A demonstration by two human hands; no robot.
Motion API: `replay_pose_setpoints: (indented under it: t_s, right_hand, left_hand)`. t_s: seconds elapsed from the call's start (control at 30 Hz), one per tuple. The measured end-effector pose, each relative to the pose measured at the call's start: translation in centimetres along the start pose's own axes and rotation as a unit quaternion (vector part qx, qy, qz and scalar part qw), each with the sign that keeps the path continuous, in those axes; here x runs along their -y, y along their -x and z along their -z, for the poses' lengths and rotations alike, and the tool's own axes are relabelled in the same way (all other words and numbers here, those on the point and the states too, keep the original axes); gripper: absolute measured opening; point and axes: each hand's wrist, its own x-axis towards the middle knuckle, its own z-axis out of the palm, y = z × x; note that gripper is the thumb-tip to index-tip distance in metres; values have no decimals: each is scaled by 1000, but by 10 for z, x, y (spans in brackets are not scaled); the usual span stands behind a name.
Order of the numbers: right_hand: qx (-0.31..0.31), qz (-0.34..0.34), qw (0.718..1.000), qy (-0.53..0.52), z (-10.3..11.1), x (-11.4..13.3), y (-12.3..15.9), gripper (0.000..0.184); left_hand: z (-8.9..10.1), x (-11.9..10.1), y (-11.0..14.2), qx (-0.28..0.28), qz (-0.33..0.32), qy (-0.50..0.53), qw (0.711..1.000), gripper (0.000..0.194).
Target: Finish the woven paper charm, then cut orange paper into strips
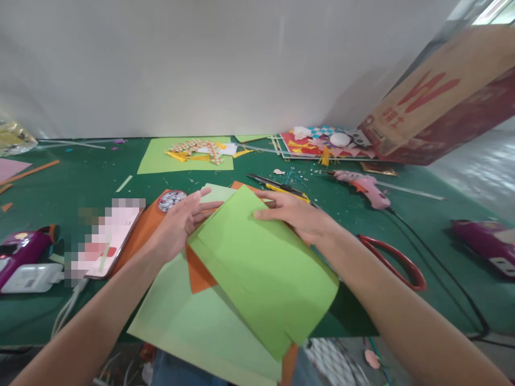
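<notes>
A bright green sheet of paper point(265, 262) is tilted above the other papers in front of me. My right hand point(295, 212) pinches its upper right edge, thumb on top and fingers partly hidden behind. At the upper left edge is my left hand point(181, 220), thumb raised and fingers stretched out against the paper; their tips are hidden. Underneath lie a pale green sheet point(181, 316), which overhangs the table's front edge, and orange paper point(200, 273). A round container of small pale pieces point(171, 200) stands just beyond my left hand. Behind my right hand lies a utility knife point(277, 185).
Left are a phone point(110, 236), a white charger point(32, 277) and a purple device point(28, 249). Right are a pink glue gun point(362, 187) with its cord, red handles point(396, 260) and another purple tool point(485, 244). Paper crafts point(197, 149) and a paper bag point(438, 102) stand at the back.
</notes>
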Motion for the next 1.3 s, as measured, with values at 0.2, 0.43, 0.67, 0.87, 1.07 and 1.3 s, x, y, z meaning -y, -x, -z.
replay_pose_setpoints:
  t_s: [0.2, 0.43, 0.67, 0.87, 1.07, 1.3]
  right_hand:
    - [-63, 65, 995, -45, 2, -2, -4, 34]
    - [-46, 17, 998, -34, -5, -2, 0, 29]
    - [-51, -44, 995, -70, -10, 0, 3, 14]
    - [-83, -49, 993, -61, -14, -3, 3, 17]
    - [-60, -38, 996, -57, -12, -7, 2, 25]
    - [-45, -28, 998, -43, -10, -9, 2, 29]
  left_hand:
    - [0, 6, 1, 23, 21, 30, 999, 36]
    - [-11, 15, 11, 44, 15, -49, 998, 41]
    - [-9, 18, 11, 72, 24, -78, 994, 45]
    - [-12, 17, 12, 55, 42, -94, 993, 48]
    - [-12, 17, 12, 71, 30, -89, 993, 48]
    - [-10, 20, 11, 53, 37, -107, 992, 46]
